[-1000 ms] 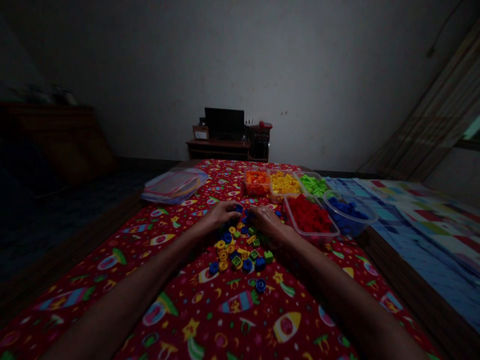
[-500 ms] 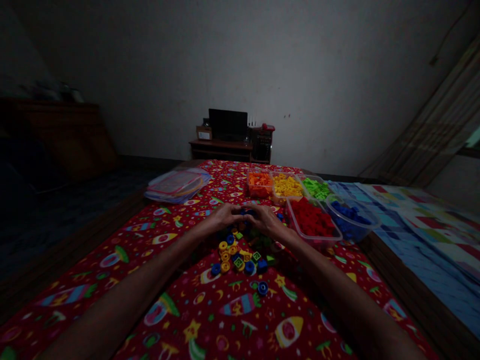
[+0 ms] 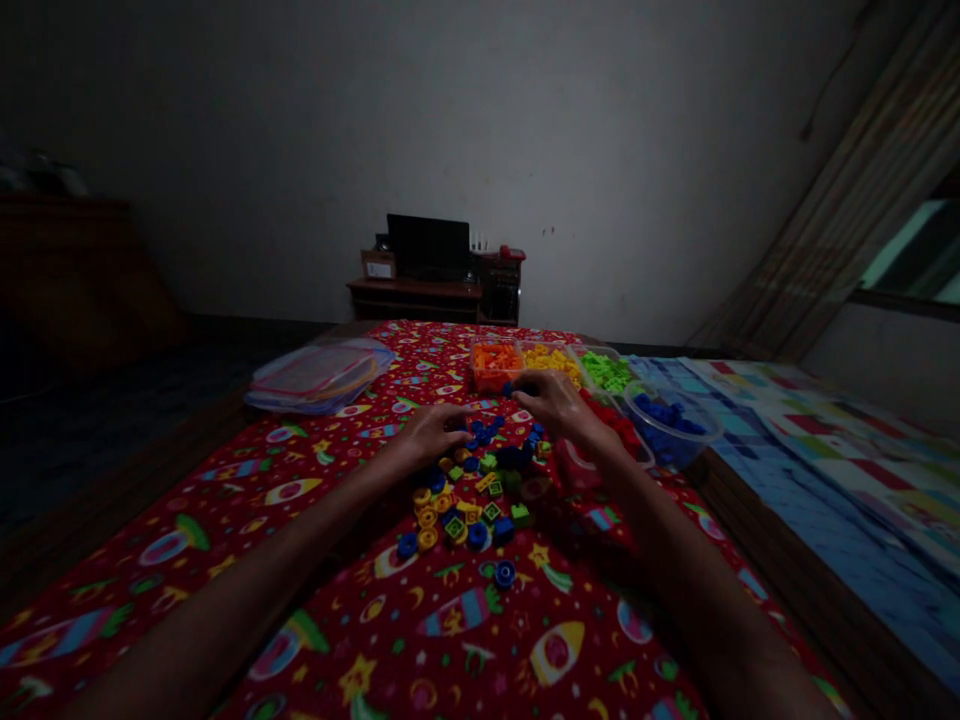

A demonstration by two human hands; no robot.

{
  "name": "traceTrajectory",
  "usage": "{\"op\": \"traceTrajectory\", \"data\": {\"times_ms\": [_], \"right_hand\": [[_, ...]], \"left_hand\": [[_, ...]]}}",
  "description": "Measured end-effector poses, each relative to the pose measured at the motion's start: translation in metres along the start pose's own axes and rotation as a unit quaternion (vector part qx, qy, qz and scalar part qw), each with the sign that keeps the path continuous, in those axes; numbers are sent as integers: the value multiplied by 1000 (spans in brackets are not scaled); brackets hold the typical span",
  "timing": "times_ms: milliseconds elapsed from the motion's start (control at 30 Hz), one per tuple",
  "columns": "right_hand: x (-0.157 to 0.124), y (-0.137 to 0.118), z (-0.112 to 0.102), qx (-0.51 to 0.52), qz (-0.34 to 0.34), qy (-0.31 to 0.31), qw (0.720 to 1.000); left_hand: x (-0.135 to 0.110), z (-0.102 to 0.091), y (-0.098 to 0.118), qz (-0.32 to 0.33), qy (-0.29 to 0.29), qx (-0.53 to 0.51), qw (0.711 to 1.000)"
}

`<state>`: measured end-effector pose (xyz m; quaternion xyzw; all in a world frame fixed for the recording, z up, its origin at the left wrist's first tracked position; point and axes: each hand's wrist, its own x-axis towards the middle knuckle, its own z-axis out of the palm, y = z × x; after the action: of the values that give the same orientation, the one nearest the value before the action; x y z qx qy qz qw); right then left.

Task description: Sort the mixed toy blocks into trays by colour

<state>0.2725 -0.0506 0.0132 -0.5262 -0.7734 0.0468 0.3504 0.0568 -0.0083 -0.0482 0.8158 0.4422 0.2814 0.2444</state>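
My right hand (image 3: 553,402) is raised over the far side of the loose pieces, pinching a small blue toy brick (image 3: 508,388) between its fingertips. My left hand (image 3: 433,436) rests low at the left of the pile, thumb and fingers apart, beside a group of blue bricks (image 3: 487,432). Closer to me lie loose yellow round pieces (image 3: 427,516), green bricks (image 3: 455,529) and more blue pieces. One blue round piece (image 3: 505,574) sits apart, nearest to me. My right wrist and forearm partly cover the tub of red bricks (image 3: 616,420).
Behind my right hand stand clear tubs of orange bricks (image 3: 497,358), yellow bricks (image 3: 551,362) and green bricks (image 3: 606,371). A round tub of blue bricks (image 3: 667,415) is at the right. Stacked clear lids (image 3: 319,375) lie at the left on the red patterned cloth (image 3: 300,570).
My hands were close together over the pile and have separated. The right one has lifted away with a blue toy brick, while the left stays by the pile. The view has turned slightly right.
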Motion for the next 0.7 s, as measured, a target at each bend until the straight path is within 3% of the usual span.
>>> {"op": "traceTrajectory", "data": {"times_ms": [100,200,367,433,533,600,700], "right_hand": [[-3,26,-50,-82,39,57,994],[-17,61,-93,-200,123,116,965],[-44,111,-128,-291,250,56,922],[-46,116,-129,-302,247,57,919],[-34,101,-116,-300,199,107,927],[-22,79,-95,-281,147,120,941],[-11,42,-44,-215,32,29,976]], "left_hand": [[3,-3,-11,-3,4,15,1000],[5,-9,-16,-10,12,26,1000],[3,-19,-19,-22,10,31,999],[3,-22,-22,-32,9,34,999],[4,-25,-29,-40,21,52,998],[6,-25,-34,-44,26,68,996],[7,-19,-41,-36,14,89,995]]}}
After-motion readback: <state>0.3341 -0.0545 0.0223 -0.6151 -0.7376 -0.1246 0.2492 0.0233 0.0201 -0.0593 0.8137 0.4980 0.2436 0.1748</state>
